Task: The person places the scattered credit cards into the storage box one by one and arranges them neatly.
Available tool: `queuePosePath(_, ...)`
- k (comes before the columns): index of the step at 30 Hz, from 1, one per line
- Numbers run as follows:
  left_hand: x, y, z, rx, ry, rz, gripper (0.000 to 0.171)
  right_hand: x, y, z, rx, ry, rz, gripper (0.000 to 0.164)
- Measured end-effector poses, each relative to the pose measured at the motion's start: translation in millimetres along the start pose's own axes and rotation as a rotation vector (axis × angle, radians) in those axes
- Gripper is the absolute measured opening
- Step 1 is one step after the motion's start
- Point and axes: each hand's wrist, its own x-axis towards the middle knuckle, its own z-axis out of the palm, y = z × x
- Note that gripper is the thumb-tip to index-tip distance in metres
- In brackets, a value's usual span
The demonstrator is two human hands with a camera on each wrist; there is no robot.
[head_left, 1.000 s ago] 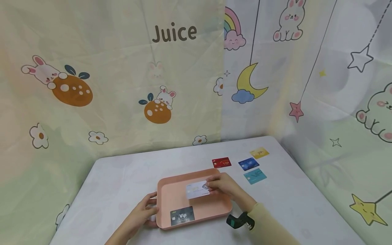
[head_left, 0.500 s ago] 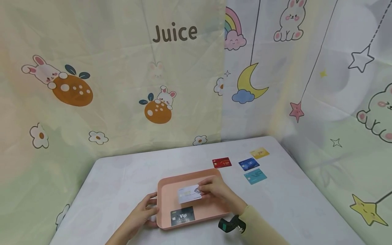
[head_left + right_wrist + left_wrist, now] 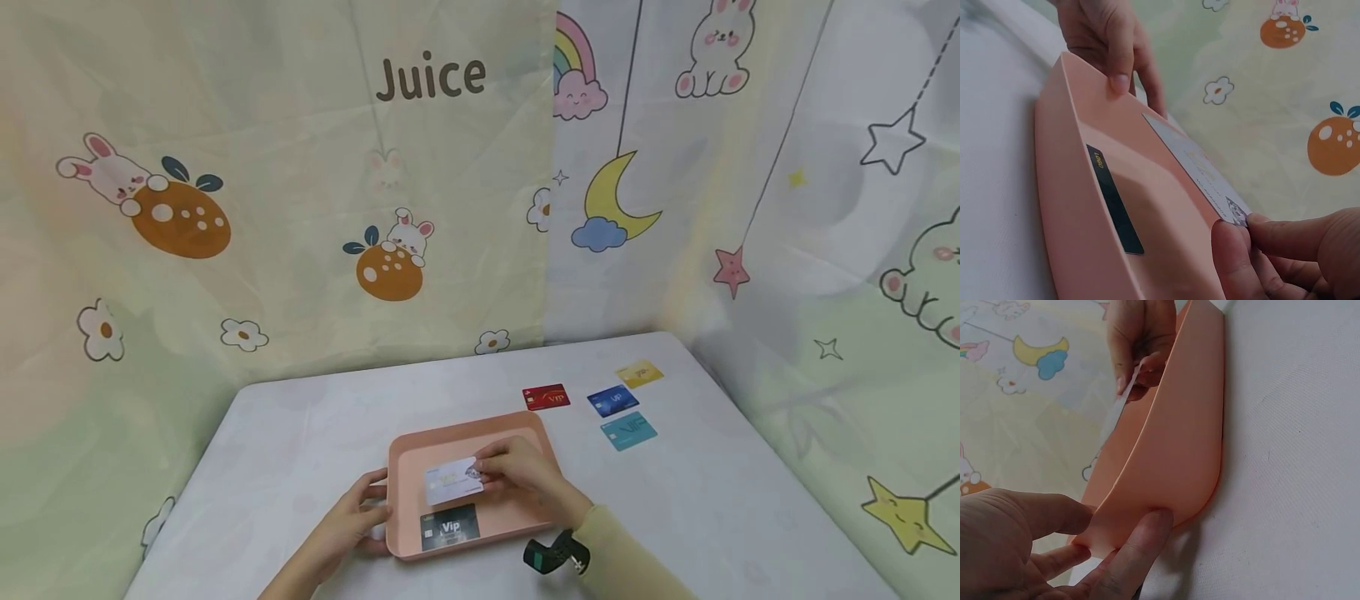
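My right hand (image 3: pixel 517 471) pinches a white card (image 3: pixel 452 481) by its right end, between thumb and fingers. The card is held tilted over a pink tray (image 3: pixel 517 512), apart from its floor in the right wrist view (image 3: pixel 1197 169). A black "Vip" card (image 3: pixel 450 527) lies inside the tray along the near side, towards the left. My left hand (image 3: pixel 356 517) holds the tray's left end; in the left wrist view its fingertips (image 3: pixel 1154 528) press against the outer wall and rim. Part of the tray's right side is hidden behind my right hand.
Beyond the tray's far right corner lie a red card (image 3: pixel 546 397), a blue card (image 3: pixel 613 401), a teal card (image 3: pixel 628 431) and a yellow card (image 3: pixel 640 373) on the white table (image 3: pixel 315 433). Printed cloth (image 3: pixel 300 208) hangs along the back and right.
My right hand has carried the white card leftward and slightly down across the tray, closer to the black card. My left hand and the tray stay in place.
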Motion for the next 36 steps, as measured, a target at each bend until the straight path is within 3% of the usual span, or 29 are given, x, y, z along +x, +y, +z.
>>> queuePosePath(6, 0.2, -0.3, 0.0, 0.009, 0.004, -0.008, 0.069, 0.7, 1.8, 7.7, 0.058, -0.003, 0.026, 0.022)
queuePosePath(17, 1.7, -0.6, 1.9, 0.016, 0.032, -0.033, 0.069, 3.3, 7.0, 20.5, 0.059, 0.005, 0.009, 0.016)
queuePosePath(23, 3.1, -1.3, 2.2, 0.016, 0.037, -0.035, 0.070, 2.1, 4.7, 27.1, 0.079, 0.047, 0.035, 0.015)
queuePosePath(36, 1.4, 0.9, 0.2, 0.003, -0.005, -0.018, 0.071, 5.8, 9.2, 33.5, -0.096, 0.142, -0.110, 0.004)
